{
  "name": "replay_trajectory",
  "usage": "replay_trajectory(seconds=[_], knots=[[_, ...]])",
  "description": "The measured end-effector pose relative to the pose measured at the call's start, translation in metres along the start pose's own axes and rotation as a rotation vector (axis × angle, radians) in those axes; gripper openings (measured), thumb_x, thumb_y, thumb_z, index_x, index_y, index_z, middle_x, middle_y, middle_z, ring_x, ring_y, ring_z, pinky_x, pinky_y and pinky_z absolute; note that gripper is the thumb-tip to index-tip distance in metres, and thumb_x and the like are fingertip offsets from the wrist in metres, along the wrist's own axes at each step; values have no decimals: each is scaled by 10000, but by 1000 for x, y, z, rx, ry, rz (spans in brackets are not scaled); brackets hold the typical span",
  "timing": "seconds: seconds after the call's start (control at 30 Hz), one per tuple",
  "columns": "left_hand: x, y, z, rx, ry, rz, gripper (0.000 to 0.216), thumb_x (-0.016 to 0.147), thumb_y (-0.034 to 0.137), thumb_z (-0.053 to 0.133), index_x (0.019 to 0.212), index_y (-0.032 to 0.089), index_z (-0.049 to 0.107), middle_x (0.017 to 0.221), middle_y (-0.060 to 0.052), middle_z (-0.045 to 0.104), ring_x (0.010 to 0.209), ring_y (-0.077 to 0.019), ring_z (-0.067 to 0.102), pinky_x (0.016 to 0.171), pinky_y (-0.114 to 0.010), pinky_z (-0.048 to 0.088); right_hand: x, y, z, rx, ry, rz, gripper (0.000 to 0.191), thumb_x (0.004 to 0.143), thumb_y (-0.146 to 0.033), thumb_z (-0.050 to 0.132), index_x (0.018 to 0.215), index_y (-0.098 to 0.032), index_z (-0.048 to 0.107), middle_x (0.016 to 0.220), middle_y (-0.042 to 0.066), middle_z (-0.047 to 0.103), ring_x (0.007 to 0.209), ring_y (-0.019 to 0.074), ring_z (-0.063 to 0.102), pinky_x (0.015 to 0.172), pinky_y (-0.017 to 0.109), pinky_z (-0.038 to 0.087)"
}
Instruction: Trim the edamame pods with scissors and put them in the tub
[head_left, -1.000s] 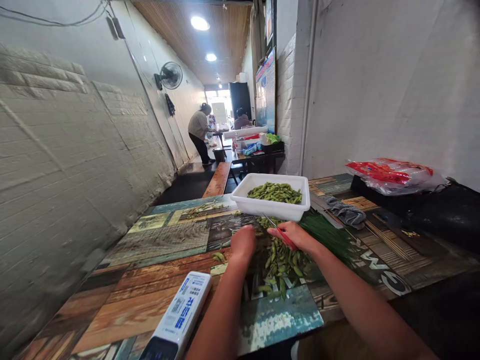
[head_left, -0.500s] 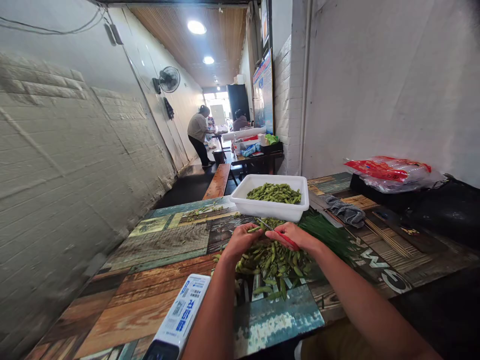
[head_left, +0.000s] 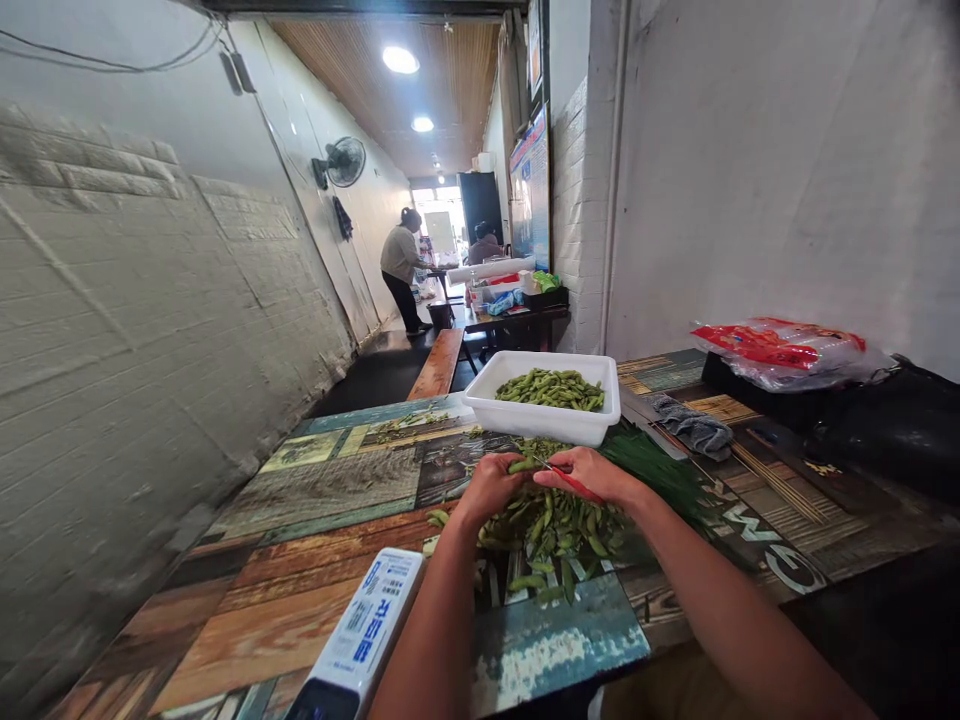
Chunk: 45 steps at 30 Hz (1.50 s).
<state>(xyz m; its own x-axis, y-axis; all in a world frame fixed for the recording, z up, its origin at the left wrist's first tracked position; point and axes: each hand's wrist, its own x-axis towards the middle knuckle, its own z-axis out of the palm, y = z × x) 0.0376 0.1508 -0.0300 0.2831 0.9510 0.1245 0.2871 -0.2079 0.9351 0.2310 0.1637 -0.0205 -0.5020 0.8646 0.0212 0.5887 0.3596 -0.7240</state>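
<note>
My left hand (head_left: 491,487) pinches a green edamame pod (head_left: 520,466) above a heap of loose pods. In my right hand (head_left: 589,474) is a pair of scissors with red handles (head_left: 574,484), its blades pointing left at the end of the pod. Under both hands the pile of edamame pods (head_left: 547,525) spreads over the table. Just beyond stands a white plastic tub (head_left: 540,425) with trimmed-looking pods (head_left: 551,389) inside. The blade tips are partly hidden by the fingers and the pod.
A white printed box (head_left: 367,620) lies beside my left forearm. Right of the tub are long green stalks (head_left: 652,465), a grey cloth (head_left: 694,425) and wooden sticks (head_left: 780,485). Red-and-clear plastic packaging (head_left: 787,350) sits farther right. A person (head_left: 403,268) stands bent over a far table.
The scissors have come closer to the pod, and their blades show less. My left hand has turned slightly and moved a little to the right. The view has shifted slightly.
</note>
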Motion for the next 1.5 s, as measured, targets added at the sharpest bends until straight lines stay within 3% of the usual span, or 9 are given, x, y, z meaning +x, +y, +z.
replay_trajectory(seconds=[0.27,0.43,0.57,0.77,0.9,1.1,1.27,1.37,1.5], knots=[[0,0,-1,21,41,-2,256,716,372,600,699,124,660,631,-5,539,587,-113,419,538,-212,293,2,4,1,0,23,-32,554,737,-677,535,528,-174,432,539,-57,296,538,82,275,493,233,169],[3,-4,0,-261,87,-125,356,631,450,714,616,125,568,515,28,449,462,-63,327,443,-193,212,4,7,5,27,60,-26,592,726,-697,537,489,-179,376,508,-61,268,502,70,247,484,239,154],[6,-4,-4,-581,108,-258,393,589,465,729,591,135,515,444,67,344,381,-30,224,393,-191,97,3,4,6,109,76,22,588,728,-734,508,535,-190,398,470,-59,358,457,73,315,460,229,201],[10,1,6,-892,224,-135,448,513,324,828,722,129,483,688,11,566,443,0,288,390,-142,121,4,-1,11,258,-28,137,596,730,-778,465,601,-198,426,453,-58,430,401,78,389,411,216,260],[12,0,19,-875,260,-117,523,517,427,841,749,145,466,656,27,554,428,-10,315,384,-151,145,4,-3,14,232,-4,97,601,743,-774,458,596,-191,448,450,-50,454,411,87,421,428,219,304],[12,-2,24,-768,300,-161,569,475,485,851,710,158,448,501,93,414,381,-15,296,380,-176,127,5,-2,15,172,71,46,628,772,-768,419,664,-167,566,461,-39,464,437,95,411,445,226,289],[12,-2,21,-695,309,-192,569,461,500,838,701,153,457,518,72,461,385,-16,303,387,-178,151,6,-2,19,103,116,51,643,760,-771,412,575,-167,532,445,-46,370,445,83,328,455,234,223],[12,-4,18,-620,416,-192,539,497,511,803,717,144,476,565,34,530,390,-23,312,389,-179,175,6,2,21,3,98,81,635,742,-754,456,481,-176,431,456,-52,304,459,72,263,457,241,177],[12,7,13,-597,781,-79,393,698,490,661,788,169,452,653,21,571,412,-37,330,404,-173,214,9,6,20,-179,112,135,594,785,-673,500,467,-173,447,460,-36,366,468,81,304,465,246,185]])
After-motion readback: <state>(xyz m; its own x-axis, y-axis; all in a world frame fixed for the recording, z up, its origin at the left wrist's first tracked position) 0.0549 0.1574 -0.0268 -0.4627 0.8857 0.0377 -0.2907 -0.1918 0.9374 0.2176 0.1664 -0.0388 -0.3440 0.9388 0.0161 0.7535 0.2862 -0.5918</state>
